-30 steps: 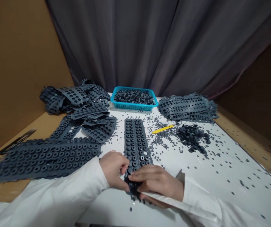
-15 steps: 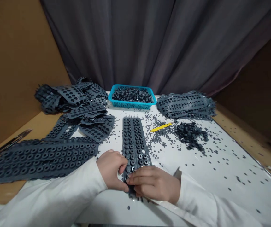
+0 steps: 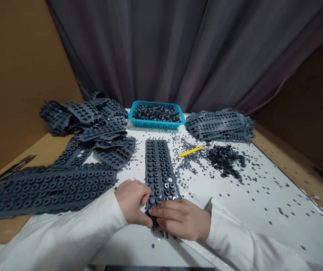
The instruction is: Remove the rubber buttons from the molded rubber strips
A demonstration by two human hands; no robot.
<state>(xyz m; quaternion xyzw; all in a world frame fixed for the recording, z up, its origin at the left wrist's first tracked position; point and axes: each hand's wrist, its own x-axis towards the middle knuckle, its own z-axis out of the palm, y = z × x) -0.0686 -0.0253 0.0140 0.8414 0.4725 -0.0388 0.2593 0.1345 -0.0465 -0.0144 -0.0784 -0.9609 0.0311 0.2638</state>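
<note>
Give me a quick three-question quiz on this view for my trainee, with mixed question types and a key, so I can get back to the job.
1. True or false: the left hand and the right hand are both at the near end of the studded sheet in the middle.

2. Multiple choice: the blue basket is
A. tipped on its side
B. upright, holding small dark pieces
C. upside down

3. Fill in the blank: as seen in the picture, the yellow stick lies to the ____ of that sheet.

Key: 1. True. 2. B. 3. right.
</note>
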